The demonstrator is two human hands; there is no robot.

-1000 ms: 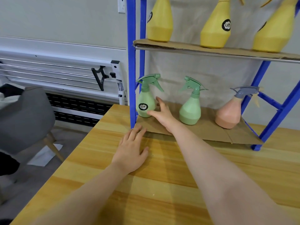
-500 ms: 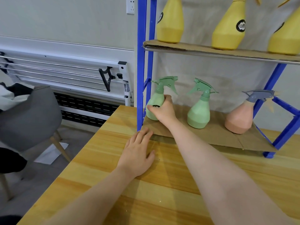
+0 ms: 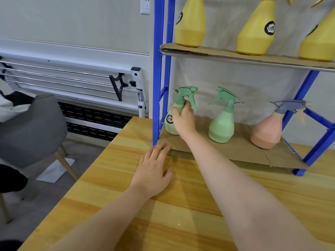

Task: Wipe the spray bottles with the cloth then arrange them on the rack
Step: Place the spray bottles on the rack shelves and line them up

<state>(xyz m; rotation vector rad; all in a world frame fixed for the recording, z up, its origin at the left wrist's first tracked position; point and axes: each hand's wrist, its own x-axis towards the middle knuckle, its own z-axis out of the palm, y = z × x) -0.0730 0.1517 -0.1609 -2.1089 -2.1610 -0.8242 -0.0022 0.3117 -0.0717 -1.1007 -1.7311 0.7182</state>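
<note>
The right hand (image 3: 183, 117) is wrapped around the neck and shoulder of the leftmost green spray bottle (image 3: 173, 120), fingers closed on it just under the trigger head. That bottle stands on the cardboard-lined lower shelf (image 3: 235, 151) of the blue rack (image 3: 156, 73), close beside the left front post, and looks slightly tilted, though whether its base is off the cardboard is hard to say from this angle. The left hand (image 3: 154, 173) lies flat on the wooden table (image 3: 181, 214), palm down, fingers spread and holding nothing, its fingertips close to the shelf's front edge.

A second green spray bottle (image 3: 222, 122) stands upright to the right on the same shelf, and a pink spray bottle (image 3: 265, 132) with a grey trigger stands farther right, leaning. Three yellow spray bottles (image 3: 190, 24) stand on the upper shelf. No cloth is in view anywhere.

The step in hand looks like either taking this bottle off the shelf for wiping or adjusting its position in the row; with no cloth visible, I cannot settle which. If it is a pick-up, the next move calls for lifting the bottle clear of the blue post and the upper shelf, bringing it over the table, and getting the cloth into the free left hand. If it is arranging, a small turn to line its trigger up with its neighbour would do.
</note>
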